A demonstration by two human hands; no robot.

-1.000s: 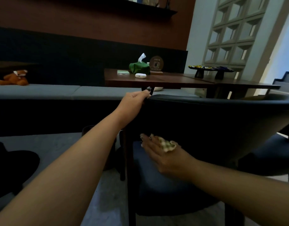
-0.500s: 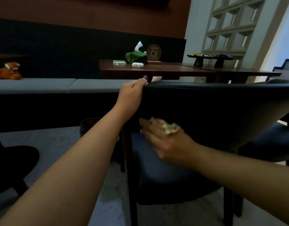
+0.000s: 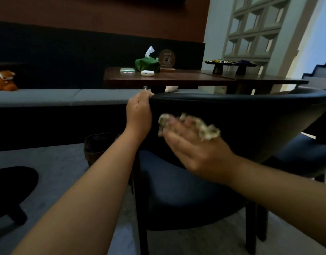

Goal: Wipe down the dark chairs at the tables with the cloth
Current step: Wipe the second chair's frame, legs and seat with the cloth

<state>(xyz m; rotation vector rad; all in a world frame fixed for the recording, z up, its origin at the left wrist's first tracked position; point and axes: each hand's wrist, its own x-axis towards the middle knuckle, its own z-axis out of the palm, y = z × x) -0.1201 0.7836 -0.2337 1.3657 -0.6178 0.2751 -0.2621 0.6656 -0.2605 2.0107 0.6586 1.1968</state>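
The left end of the curved backrest of a dark chair is gripped by the left hand, whose fingers are curled over the top edge. A crumpled, pale patterned cloth is pressed against the outer face of the backrest by the right hand; the cloth is bunched under the fingers and is seen poking out past the fingertips and at the right of the knuckles, blurred. The chair's blue seat cushion is seen below both hands.

Behind the chair a dark wooden table is placed, and on it a green tissue box, a small white case, a flat pale-green item and a round wooden plaque are set. Farther right, a black footed tray is stood on the adjoining table. A grey cushioned bench is run along the wall, with an orange fox plush laid at its left end.
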